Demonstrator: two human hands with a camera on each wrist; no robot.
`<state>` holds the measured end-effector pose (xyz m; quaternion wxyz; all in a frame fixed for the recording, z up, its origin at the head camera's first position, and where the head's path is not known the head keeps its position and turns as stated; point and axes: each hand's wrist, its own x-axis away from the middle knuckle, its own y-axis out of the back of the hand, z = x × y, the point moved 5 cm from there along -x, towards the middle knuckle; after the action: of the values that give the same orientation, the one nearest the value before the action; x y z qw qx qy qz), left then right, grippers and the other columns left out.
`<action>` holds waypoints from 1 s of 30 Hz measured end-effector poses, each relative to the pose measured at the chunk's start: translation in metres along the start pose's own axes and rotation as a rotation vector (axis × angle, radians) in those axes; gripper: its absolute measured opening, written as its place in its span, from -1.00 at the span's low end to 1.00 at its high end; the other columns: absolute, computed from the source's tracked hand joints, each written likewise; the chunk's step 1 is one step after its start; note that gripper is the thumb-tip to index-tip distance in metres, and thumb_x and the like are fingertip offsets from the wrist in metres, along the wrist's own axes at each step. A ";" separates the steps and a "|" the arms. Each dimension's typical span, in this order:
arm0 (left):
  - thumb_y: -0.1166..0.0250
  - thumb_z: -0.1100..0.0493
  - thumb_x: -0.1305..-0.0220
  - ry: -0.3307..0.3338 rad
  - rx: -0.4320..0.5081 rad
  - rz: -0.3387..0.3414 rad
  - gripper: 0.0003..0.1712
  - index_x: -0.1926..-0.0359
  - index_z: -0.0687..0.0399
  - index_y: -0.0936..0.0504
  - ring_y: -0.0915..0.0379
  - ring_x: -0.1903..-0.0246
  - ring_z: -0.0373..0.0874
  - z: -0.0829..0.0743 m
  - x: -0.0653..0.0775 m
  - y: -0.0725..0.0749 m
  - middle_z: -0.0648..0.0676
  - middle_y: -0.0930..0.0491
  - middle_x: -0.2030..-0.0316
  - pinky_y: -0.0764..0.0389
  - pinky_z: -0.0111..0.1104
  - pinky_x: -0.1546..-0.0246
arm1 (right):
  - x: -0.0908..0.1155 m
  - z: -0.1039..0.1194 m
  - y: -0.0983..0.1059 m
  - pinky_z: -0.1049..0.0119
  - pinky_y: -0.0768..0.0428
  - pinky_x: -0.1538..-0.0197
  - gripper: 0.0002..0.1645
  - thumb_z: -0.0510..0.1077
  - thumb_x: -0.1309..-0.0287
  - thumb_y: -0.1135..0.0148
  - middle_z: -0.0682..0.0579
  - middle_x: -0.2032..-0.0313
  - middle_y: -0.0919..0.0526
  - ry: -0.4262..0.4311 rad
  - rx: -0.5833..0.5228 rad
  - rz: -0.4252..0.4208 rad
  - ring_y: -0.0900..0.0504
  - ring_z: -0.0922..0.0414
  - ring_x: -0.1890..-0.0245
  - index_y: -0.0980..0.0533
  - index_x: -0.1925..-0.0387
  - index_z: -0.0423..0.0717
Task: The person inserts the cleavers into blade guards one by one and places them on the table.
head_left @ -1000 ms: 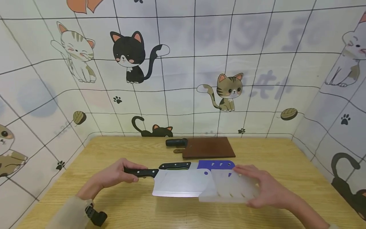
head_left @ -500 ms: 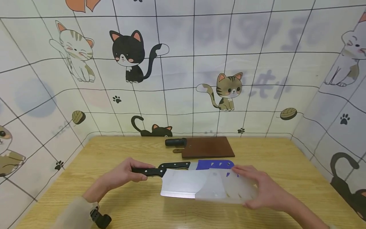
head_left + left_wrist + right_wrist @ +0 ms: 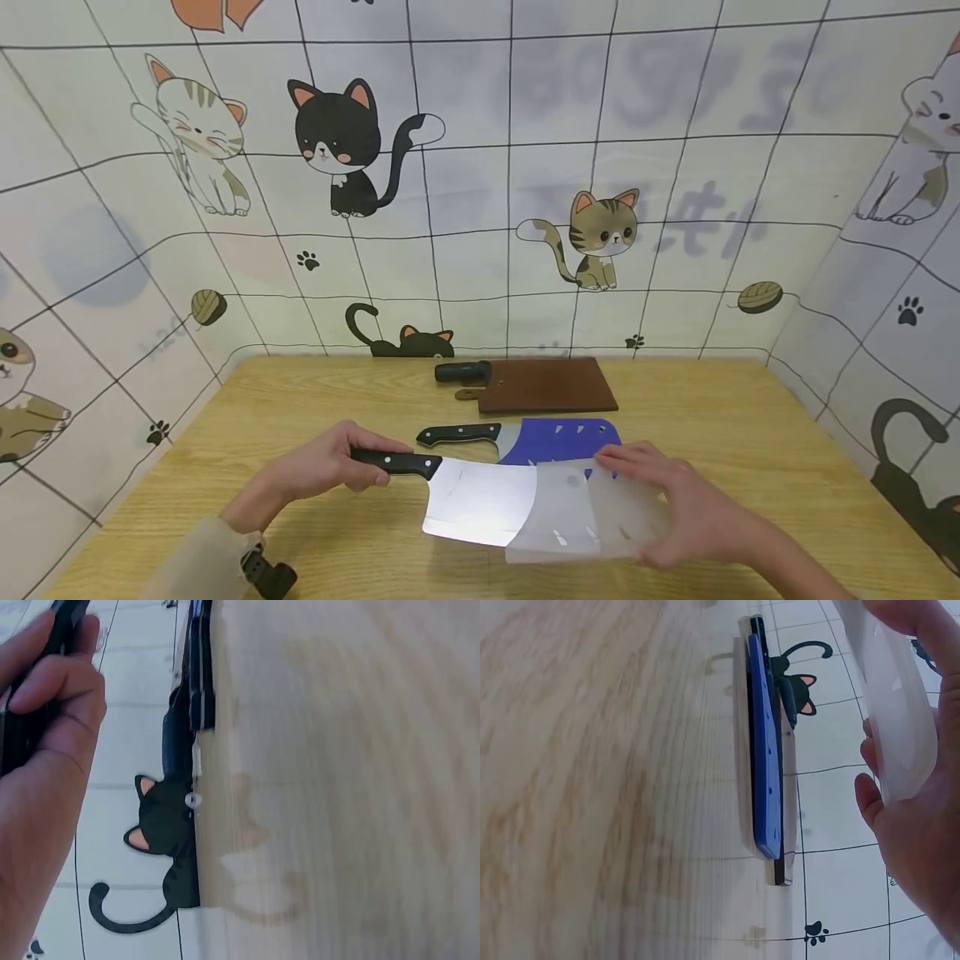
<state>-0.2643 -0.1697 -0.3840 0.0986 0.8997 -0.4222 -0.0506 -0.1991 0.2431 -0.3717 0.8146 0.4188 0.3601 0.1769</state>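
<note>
My left hand (image 3: 337,462) grips the black riveted handle of a cleaver (image 3: 476,504) with a wide shiny blade. The blade points right and sits partly inside a translucent white blade sheath (image 3: 637,521); its end shows through the plastic. At the sheath's far end, my right hand (image 3: 690,508) holds it between thumb and fingers. In the left wrist view the left fingers (image 3: 67,697) curl round the dark handle, while the blade is out of sight. The right wrist view has the sheath (image 3: 904,720) in the right hand, above the table.
Behind the held cleaver lies a second black-handled knife (image 3: 461,433) in a blue sheath (image 3: 566,437). Farther back are a brown cutting board (image 3: 551,387) and a black cylinder (image 3: 459,372) like a flashlight. A cat-patterned wall covering (image 3: 465,250) borders the wooden table (image 3: 300,400).
The left hand has moved right with the cleaver, and more of the blade is inside the white sheath. Both now sit slightly lower in view, uncovering more of the blue sheath.
</note>
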 end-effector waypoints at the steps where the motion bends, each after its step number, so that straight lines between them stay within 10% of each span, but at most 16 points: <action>1: -0.30 0.44 -0.32 0.010 -0.013 -0.021 -0.52 -0.26 0.40 -0.58 -0.12 0.57 -0.26 0.000 -0.001 -0.001 0.11 -0.55 0.32 -0.21 -0.43 0.52 | -0.001 -0.001 0.000 0.24 -0.53 -0.03 0.19 -0.01 0.64 -0.71 0.13 -0.26 -0.58 0.005 0.003 -0.013 -0.44 0.24 -0.25 -0.56 -0.31 0.02; 7: -0.33 0.38 -0.34 0.028 -0.034 -0.116 -0.55 -0.24 0.33 -0.62 -0.12 0.56 -0.26 0.000 -0.008 -0.009 0.08 -0.53 0.33 -0.23 -0.45 0.51 | -0.005 -0.008 0.000 0.30 -0.50 0.00 0.17 -0.04 0.62 -0.73 0.03 -0.24 -0.60 -0.020 -0.015 -0.070 -0.46 0.28 -0.23 -0.57 -0.29 -0.06; 30: -0.33 0.41 -0.32 -0.009 -0.036 -0.033 -0.53 -0.24 0.38 -0.60 -0.17 0.56 -0.30 0.002 -0.014 -0.017 0.14 -0.57 0.23 -0.29 -0.48 0.50 | -0.014 0.001 -0.008 0.16 -0.53 -0.08 0.16 0.00 0.62 -0.70 0.20 -0.25 -0.58 -0.055 0.026 0.045 -0.45 0.17 -0.25 -0.57 -0.30 0.08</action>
<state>-0.2614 -0.1487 -0.3895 0.1118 0.9045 -0.4066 -0.0638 -0.2079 0.2298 -0.3724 0.8144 0.4422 0.3305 0.1789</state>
